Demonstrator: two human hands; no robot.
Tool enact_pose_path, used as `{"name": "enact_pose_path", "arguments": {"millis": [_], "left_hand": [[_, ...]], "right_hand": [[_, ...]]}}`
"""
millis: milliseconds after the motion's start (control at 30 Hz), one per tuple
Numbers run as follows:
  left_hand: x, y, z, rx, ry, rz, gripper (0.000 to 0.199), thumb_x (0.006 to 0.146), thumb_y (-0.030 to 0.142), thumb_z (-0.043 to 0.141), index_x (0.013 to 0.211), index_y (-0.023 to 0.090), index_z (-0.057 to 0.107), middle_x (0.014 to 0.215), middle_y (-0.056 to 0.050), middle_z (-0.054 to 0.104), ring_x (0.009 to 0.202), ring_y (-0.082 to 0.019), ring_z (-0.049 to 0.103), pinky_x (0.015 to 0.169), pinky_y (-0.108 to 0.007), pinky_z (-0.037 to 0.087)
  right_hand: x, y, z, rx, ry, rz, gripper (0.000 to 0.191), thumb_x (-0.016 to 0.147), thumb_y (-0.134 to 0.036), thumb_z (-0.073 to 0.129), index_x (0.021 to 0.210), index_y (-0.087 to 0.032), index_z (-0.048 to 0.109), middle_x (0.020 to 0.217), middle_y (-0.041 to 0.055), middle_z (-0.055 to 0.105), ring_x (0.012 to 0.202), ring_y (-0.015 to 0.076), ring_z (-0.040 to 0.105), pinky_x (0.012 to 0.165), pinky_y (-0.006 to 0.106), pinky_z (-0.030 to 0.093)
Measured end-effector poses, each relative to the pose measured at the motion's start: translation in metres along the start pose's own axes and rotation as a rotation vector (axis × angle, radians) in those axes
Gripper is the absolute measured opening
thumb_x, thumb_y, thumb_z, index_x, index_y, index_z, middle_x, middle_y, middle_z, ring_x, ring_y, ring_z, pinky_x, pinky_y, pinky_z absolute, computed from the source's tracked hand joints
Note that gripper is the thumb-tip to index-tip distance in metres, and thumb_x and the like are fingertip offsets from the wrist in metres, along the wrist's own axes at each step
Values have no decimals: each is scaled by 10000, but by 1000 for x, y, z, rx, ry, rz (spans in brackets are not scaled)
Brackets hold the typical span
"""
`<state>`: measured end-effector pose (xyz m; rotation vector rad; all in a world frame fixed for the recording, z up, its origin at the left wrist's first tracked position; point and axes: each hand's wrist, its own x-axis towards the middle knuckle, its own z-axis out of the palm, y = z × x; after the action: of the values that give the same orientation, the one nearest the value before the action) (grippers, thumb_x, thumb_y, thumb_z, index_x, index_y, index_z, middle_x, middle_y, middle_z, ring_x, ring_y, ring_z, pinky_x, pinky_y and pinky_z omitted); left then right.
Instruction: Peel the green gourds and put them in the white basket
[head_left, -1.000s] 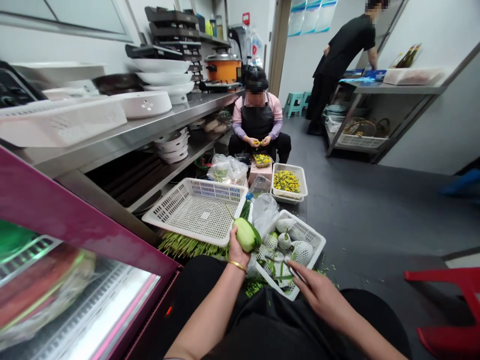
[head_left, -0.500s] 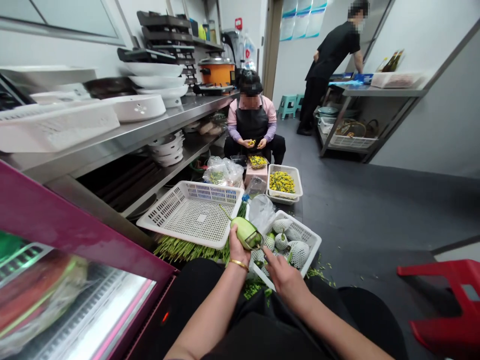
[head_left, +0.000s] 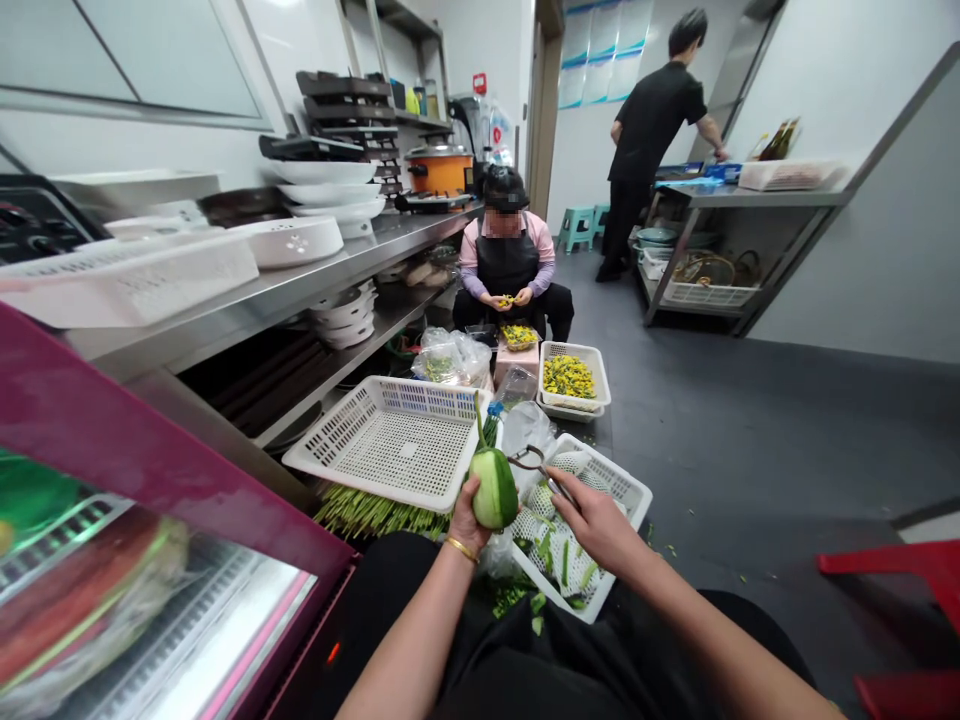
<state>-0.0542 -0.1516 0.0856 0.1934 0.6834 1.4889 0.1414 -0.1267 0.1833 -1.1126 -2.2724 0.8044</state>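
Note:
My left hand point(head_left: 468, 515) grips a green gourd point(head_left: 493, 490) from below, its long stem pointing up. Pale peeled flesh shows on one side, and dark green skin remains on the right. To the right, my right hand point(head_left: 596, 520) is closed round the handle of a peeler point(head_left: 531, 458), whose head is just clear of the gourd. Below both hands sits a white basket point(head_left: 637, 495) with foam nets and strips of green peel point(head_left: 564, 562) in it.
An empty white crate point(head_left: 352, 425) rests over green stalks point(head_left: 367, 508) to the left. Ahead, a seated person point(head_left: 517, 250) handles yellow flowers beside a basket of yellow flowers point(head_left: 570, 378). Another person point(head_left: 652, 130) stands at a steel table. A red stool point(head_left: 900, 565) is at the right.
The gourd has turned more upright in my left hand. The peeler was against its lower end and is now apart, up and to the right. My view has shifted slightly.

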Motion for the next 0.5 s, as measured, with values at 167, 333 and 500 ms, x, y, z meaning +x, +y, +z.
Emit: {"name": "enact_pose_path", "arguments": {"millis": [167, 333, 500], "left_hand": [[1, -3, 7, 77, -26, 160, 524, 579, 361, 732, 1035, 135, 606, 877, -89, 678, 822, -256, 643, 779, -378, 502], [9, -6, 11, -66, 135, 203, 476, 619, 388, 695, 1020, 149, 601, 831, -69, 680, 740, -224, 643, 718, -363, 513], [11, 7, 20, -140, 189, 143, 478, 663, 477, 619, 1006, 145, 593, 787, -86, 673, 748, -262, 655, 683, -427, 525]], "right_hand": [[13, -14, 23, 11, 28, -41, 408, 874, -248, 396, 1262, -182, 503, 1170, 101, 639, 1069, 229, 601, 912, 395, 478], [-49, 10, 58, -71, -8, 5, 462, 900, -270, 339, 1344, -179, 424, 1130, 133, 646, 1011, 228, 629, 841, 359, 512], [-102, 39, 44, -126, -273, 137, 403, 845, -250, 415, 1212, -220, 579, 941, 96, 720, 838, 234, 690, 728, 314, 543]]}}
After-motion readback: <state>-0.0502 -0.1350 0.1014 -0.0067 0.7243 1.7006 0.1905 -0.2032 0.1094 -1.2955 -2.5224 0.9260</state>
